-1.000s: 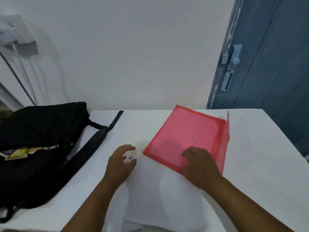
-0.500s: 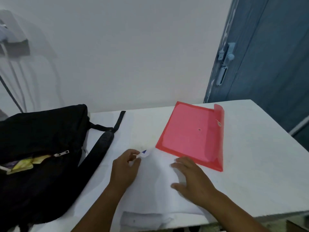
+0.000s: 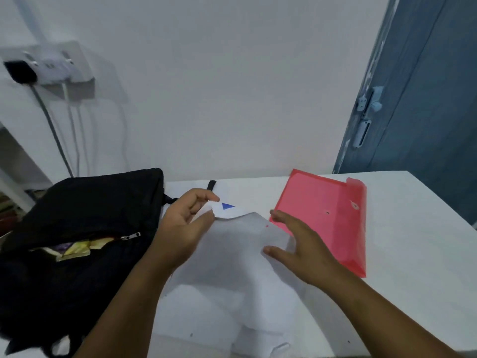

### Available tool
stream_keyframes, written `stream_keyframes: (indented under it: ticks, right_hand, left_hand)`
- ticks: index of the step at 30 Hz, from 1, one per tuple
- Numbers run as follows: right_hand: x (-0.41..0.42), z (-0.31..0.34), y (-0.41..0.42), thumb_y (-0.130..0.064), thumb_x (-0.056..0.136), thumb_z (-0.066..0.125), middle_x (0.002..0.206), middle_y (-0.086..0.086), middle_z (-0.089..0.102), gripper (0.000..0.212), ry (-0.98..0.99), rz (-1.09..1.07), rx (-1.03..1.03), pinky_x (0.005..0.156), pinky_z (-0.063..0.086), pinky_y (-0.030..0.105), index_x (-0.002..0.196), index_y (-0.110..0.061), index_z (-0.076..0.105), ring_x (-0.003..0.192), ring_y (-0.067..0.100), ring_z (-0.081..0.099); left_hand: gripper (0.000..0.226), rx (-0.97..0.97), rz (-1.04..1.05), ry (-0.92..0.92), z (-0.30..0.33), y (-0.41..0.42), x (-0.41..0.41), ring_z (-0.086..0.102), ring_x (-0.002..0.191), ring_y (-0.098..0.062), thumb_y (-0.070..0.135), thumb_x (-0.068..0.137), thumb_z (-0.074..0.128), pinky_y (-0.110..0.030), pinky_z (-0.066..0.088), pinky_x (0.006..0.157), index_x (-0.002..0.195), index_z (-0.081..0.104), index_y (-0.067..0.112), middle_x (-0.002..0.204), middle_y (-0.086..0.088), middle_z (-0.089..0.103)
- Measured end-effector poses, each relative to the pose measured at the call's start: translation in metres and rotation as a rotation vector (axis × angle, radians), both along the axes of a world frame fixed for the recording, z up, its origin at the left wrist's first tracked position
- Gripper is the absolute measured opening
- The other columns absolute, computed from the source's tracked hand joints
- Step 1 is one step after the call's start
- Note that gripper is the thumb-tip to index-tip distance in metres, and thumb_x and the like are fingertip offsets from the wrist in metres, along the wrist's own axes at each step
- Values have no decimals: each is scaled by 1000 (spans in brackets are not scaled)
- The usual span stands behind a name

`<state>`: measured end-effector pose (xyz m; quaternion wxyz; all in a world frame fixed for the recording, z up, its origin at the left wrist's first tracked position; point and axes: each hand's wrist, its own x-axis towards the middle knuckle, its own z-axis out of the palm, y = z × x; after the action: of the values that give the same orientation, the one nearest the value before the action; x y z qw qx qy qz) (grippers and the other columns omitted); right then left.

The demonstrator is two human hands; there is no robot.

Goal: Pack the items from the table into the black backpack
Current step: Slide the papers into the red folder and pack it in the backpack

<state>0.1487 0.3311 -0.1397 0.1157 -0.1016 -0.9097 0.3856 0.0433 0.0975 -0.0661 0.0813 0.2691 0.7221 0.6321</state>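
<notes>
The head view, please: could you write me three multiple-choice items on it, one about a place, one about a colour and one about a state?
1. Where does the red folder lie on the table?
A. Right of the white paper
B. Inside the backpack
C. Under the backpack

2. What colour is the triangle on the paper's lifted corner?
A. Green
B. Blue
C. Yellow

3. What is the left hand doing?
A. Resting flat on the table
B. Pulling the zipper
C. Pinching the paper's corner

Answers:
1. A: the folder lies flat beside the white paper, opposite the black backpack.
2. B: a blue triangle shows beside the fingers.
3. C: thumb and fingers close on the curled corner, while the right hand is spread open by the sheet.
</notes>
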Motion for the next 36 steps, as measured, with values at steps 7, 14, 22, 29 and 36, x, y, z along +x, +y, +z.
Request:
stream_keyframes:
  ticks: [7, 14, 22, 29, 36]
  right_hand:
    - [-6, 6, 9, -26, 95, 65, 56, -14, 53, 37, 60, -235, -198, 58, 37, 15, 63, -31, 48, 59, 1, 52]
    - [35, -5, 70, -24, 104, 47, 95, 4, 68, 23, 57, -577, -500, 77, 47, 34, 101, -12, 66, 90, 24, 62]
    - [73, -15, 166, -21, 104, 41, 130, 1, 58, 30, 146, -908, -765, 109, 42, 49, 132, -24, 51, 117, 28, 54]
    - [101, -33, 230, -15, 105, 39, 126, 0, 54, 28, 116, -972, -829, 91, 47, 40, 132, -24, 43, 115, 26, 51]
    - [117, -52, 264, -10, 106, 34, 123, 3, 51, 37, 120, -927, -605, 95, 40, 34, 143, -12, 29, 104, 24, 51]
  left_hand:
    - [64, -414, 408, 430, -2, 13, -15, 48, 118, -5, 24, 85, 77, -31, 35, 101, 141, 48, 36, 125, 20, 55]
    - [52, -450, 242, 346, -53, 73, -6, 46, 131, -14, 27, 85, 77, -43, 41, 110, 133, 57, 28, 137, 10, 55]
    - [27, -588, -74, 294, -79, 178, 27, 51, 104, -3, 27, 91, 69, -21, 42, 98, 117, 66, 22, 117, 11, 61]
    - [29, -705, -214, 229, -103, 274, 64, 53, 105, -9, 29, 93, 62, -17, 34, 89, 117, 65, 14, 113, 6, 60]
    - [97, -1079, -31, 272, -142, 332, 89, 27, 141, -29, 87, 65, 52, -52, 26, 116, 143, 35, 32, 150, -2, 34]
